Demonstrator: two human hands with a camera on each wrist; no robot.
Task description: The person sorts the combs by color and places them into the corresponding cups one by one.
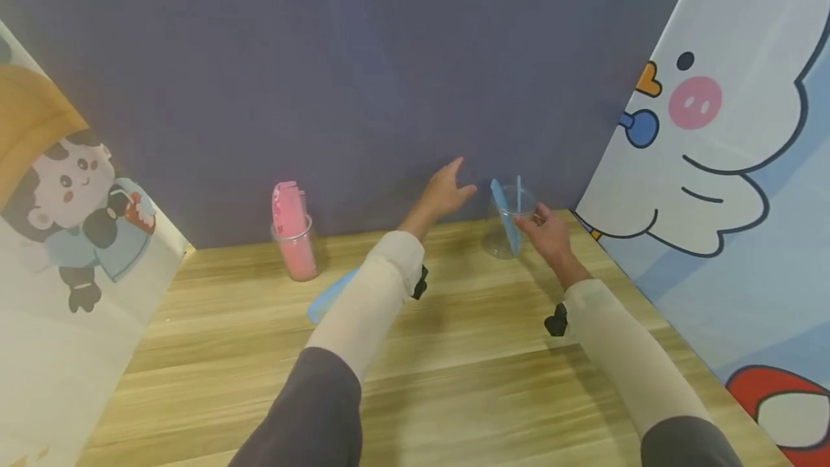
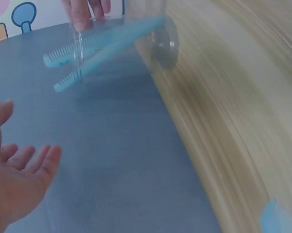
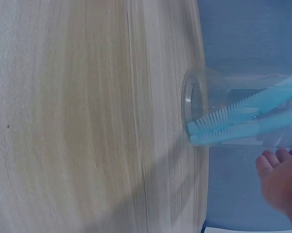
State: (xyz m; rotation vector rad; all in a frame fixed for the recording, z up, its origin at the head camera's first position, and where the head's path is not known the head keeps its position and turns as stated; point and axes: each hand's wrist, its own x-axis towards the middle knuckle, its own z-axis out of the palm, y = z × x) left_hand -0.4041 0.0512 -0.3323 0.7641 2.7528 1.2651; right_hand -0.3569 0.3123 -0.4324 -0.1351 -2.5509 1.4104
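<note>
A clear plastic cup [image 1: 499,240] stands upright on the right of the table by the back wall. Inside it lean two light blue combs [image 2: 111,46], their ends above the rim. My right hand [image 1: 547,233] grips the cup at its rim, thumb and fingers around the edge. To the left of that cup, my left hand [image 1: 444,189] is held in the air with fingers spread, touching nothing. Under my left forearm lies another light blue item [image 1: 332,295], partly hidden by the sleeve.
A second clear cup [image 1: 300,254] at the back left holds pink flat pieces [image 1: 289,211]. A dark grey wall [image 1: 363,78] closes off the back, and panels with cartoon prints flank the wooden table [image 1: 214,352].
</note>
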